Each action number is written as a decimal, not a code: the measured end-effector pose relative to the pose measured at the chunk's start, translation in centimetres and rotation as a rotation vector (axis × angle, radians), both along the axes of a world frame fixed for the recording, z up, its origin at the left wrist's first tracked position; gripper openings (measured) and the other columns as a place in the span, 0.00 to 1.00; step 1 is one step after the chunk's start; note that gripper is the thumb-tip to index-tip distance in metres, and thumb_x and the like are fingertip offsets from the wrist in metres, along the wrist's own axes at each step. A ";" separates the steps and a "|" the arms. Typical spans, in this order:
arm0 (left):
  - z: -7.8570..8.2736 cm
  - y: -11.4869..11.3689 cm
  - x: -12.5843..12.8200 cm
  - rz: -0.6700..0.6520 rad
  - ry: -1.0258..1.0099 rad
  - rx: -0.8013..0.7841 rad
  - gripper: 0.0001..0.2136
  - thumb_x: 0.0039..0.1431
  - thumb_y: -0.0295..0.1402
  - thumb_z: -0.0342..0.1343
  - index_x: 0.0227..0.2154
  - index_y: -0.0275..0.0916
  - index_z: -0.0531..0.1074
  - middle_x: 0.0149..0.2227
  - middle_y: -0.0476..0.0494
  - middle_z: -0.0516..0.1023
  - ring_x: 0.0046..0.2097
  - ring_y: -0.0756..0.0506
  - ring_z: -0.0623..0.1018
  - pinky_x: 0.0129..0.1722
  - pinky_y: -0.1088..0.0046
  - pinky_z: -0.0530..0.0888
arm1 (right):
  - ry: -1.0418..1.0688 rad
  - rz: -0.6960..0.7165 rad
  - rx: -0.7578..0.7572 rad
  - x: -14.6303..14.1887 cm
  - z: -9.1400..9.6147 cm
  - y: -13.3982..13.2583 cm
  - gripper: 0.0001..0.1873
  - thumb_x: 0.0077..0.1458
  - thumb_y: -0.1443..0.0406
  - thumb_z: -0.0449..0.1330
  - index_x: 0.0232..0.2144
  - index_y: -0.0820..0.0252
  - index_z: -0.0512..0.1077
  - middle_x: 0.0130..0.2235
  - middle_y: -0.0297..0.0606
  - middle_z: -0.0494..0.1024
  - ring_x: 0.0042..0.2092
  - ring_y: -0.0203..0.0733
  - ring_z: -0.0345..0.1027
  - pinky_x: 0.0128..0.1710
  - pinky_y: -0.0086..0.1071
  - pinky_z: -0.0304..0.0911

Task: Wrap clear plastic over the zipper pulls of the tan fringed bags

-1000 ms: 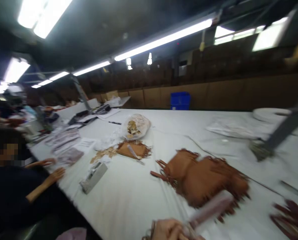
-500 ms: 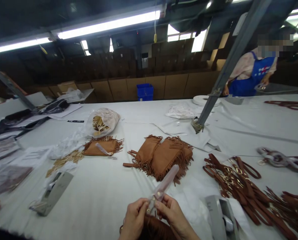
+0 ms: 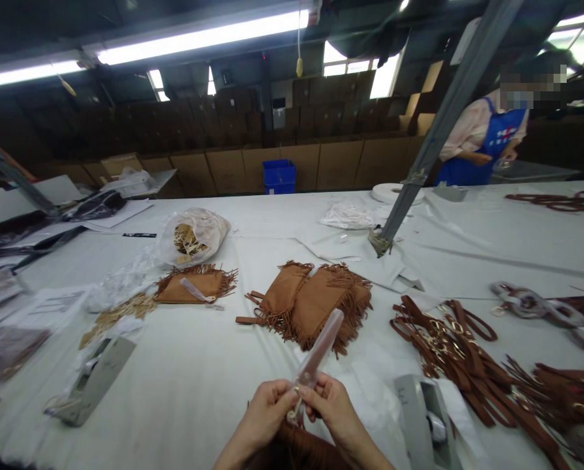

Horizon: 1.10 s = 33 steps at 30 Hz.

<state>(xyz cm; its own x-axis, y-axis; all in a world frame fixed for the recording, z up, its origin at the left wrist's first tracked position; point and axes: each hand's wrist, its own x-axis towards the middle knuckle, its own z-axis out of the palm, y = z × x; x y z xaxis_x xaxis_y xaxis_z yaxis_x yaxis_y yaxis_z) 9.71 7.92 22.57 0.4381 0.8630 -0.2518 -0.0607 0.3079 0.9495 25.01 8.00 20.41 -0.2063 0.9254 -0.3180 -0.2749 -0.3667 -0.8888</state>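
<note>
My left hand point(image 3: 271, 406) is closed, thumb and fingers pinching at gold-coloured metal hardware point(image 3: 293, 412) near the front of the table. Opposite it, my right hand point(image 3: 329, 403) pinches the lower end of a brown strap in a clear plastic sleeve point(image 3: 322, 346), which points up and away to the right. Below both hands hangs a dark brown fringed leather piece point(image 3: 301, 444), partly hidden by them and cut off by the frame. Just beyond the sleeve lie several tan fringed pouches point(image 3: 318, 305) in a pile.
Another fringed pouch point(image 3: 188, 287) lies left, near a plastic bag of tan pieces point(image 3: 196, 236). Grey tape dispensers stand at left point(image 3: 92, 378) and right point(image 3: 426, 418). Brown straps point(image 3: 461, 359) with metal clips are heaped right. A slanted post point(image 3: 419, 156) rises from the table; a person in a blue apron point(image 3: 502, 143) stands behind.
The view has shifted slightly, sliding objects left and a little up. My hands stay on the sleeved strap and hardware, fingers slightly regripped. The person at the back has raised their hands.
</note>
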 end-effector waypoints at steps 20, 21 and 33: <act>-1.9 0.2 0.2 -0.006 -0.091 -0.086 0.18 0.52 0.49 0.58 0.30 0.37 0.65 0.26 0.48 0.76 0.28 0.49 0.74 0.31 0.74 0.69 | -0.038 0.013 0.039 0.4 0.6 0.2 0.20 0.41 0.54 0.69 0.28 0.63 0.70 0.21 0.32 0.74 0.20 0.33 0.65 0.20 0.27 0.57; -1.9 0.2 0.1 -0.004 -0.100 -0.102 0.18 0.52 0.49 0.59 0.30 0.37 0.65 0.26 0.48 0.76 0.28 0.49 0.74 0.30 0.74 0.69 | -0.036 0.019 0.029 0.4 0.6 0.2 0.21 0.40 0.53 0.69 0.28 0.63 0.70 0.21 0.32 0.74 0.20 0.34 0.65 0.20 0.27 0.57; -0.8 0.2 -0.3 0.079 0.045 -0.057 0.19 0.50 0.49 0.59 0.23 0.35 0.71 0.20 0.50 0.73 0.22 0.51 0.69 0.24 0.76 0.66 | -0.020 0.003 -0.062 0.0 0.5 0.1 0.19 0.41 0.54 0.68 0.27 0.63 0.70 0.21 0.30 0.71 0.20 0.29 0.58 0.20 0.25 0.53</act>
<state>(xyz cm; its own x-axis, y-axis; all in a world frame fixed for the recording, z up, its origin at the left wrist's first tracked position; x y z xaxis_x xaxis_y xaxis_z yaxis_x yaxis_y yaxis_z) 9.44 8.14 21.75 0.3568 0.8780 -0.3189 -0.0446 0.3571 0.9330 24.98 8.12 20.87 -0.2017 0.9033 -0.3787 -0.2558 -0.4219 -0.8698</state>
